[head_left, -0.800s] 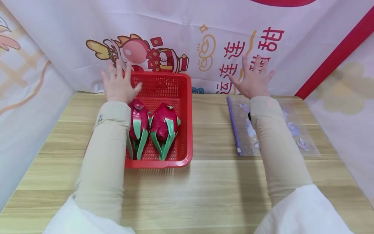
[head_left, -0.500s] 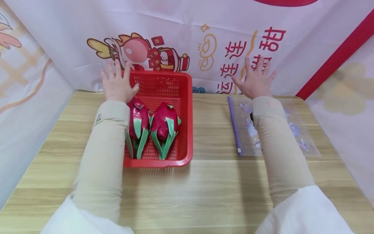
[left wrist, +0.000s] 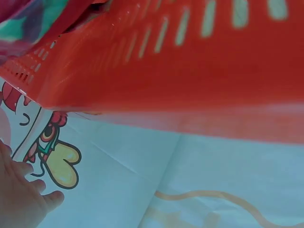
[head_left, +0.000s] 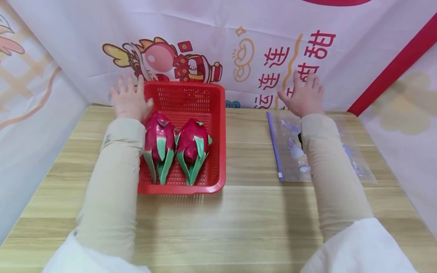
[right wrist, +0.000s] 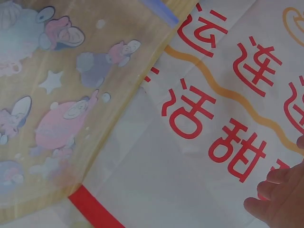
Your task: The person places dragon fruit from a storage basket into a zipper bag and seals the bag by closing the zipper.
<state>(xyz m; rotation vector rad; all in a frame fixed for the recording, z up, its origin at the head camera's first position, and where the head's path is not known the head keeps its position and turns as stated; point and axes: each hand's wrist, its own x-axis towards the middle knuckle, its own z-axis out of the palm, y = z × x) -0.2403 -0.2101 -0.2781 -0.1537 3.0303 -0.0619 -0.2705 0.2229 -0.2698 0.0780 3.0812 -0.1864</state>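
My left hand [head_left: 129, 99] is spread over the far left corner of a red plastic basket [head_left: 221, 151], holding nothing. Two dragon fruits lie side by side in the basket: a left dragon fruit [head_left: 163, 132] and a right dragon fruit [head_left: 192, 142], both magenta with green leaf tips. My right hand [head_left: 305, 96] hovers with fingers apart above the far edge of a clear zip pouch [head_left: 293, 167]. That pouch has a purple slider strip and printed cartoon figures; my right forearm hides part of it. In the left wrist view the basket wall [left wrist: 142, 71] fills the top.
Both things rest on a wood-grain table [head_left: 252, 220]. A white printed cloth [head_left: 205, 22] with red characters and a cartoon dragon hangs right behind it. More cloth walls [head_left: 406, 102] close in the sides, with a red band at the right corner.
My left hand has shifted left, uncovering more of the left dragon fruit and basket. My right hand has drifted slightly right. Basket, fruits and pouch stay in place.
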